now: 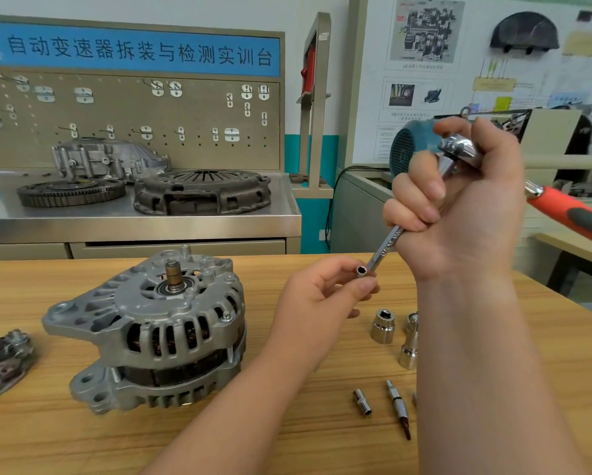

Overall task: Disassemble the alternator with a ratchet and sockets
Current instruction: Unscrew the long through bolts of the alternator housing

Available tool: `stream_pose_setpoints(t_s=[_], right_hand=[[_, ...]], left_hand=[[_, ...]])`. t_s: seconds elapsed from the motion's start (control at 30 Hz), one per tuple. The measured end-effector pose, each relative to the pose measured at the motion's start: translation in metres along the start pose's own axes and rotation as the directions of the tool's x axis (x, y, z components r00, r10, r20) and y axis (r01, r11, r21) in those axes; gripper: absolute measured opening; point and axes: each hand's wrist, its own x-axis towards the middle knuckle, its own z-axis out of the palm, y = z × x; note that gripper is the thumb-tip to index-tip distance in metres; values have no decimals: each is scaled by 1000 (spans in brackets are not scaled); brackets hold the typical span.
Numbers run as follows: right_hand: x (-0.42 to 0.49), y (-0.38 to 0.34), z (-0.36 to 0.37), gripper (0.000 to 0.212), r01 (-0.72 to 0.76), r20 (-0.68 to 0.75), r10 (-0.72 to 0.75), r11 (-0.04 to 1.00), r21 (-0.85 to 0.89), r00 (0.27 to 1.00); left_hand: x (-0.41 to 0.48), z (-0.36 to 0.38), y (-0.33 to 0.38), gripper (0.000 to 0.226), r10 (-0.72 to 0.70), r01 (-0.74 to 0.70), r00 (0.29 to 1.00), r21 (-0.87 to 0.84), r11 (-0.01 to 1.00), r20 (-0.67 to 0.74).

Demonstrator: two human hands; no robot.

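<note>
Tool is in the air, not yet on the work.

Right hand (459,200): raised above the desk (287,423), fingers (421,190) clenched round the extension bar (388,248) just under the ratchet (459,147) head. The orange handle sticks out to the right, behind the wrist.

Left hand (322,296): lower and further left. Thumb and forefinger pinch the small socket (362,270) at the bar's free end. I cannot tell whether the socket is fully seated on the bar.

Long axis: the bar slopes from the ratchet head at upper right down to the socket mouth at lower left. The mouth faces roughly towards the viewer and the left.

Alternator (157,330): rests on the desk, left of both hands and below the socket, well apart from it. Its shaft (174,275) stands upright. A through-bolt (226,316) head shows on the housing rim, on the side facing the hands.

Judgement: the bolt axis looks near vertical while the bar is tilted. The coming move likely needs the bar swung upright and carried left and down. The left hand is the nearer one and best placed to guide the socket onto the bolt head.

Loose sockets (383,325) and a driver bit (399,407) lie on the desk, between and below the two forearms.
</note>
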Motion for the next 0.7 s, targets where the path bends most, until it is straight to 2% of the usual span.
stream_pose_setpoints(t_s=[0.27, 0.53, 0.7], right_hand=[[0, 3, -1, 15, 5, 1, -5, 1000, 9, 1000], [-1, 8, 0, 22, 43, 20, -43, 999, 13, 999], [0, 8, -3, 15, 24, 43, -28, 995, 98, 999]], left_hand=[[-2, -3, 4, 35, 87, -94, 994, 119, 988, 66], [-4, -4, 4, 20, 218, -224, 975, 278, 934, 52], [-2, -12, 12, 33, 213, -230, 973, 383, 895, 87]])
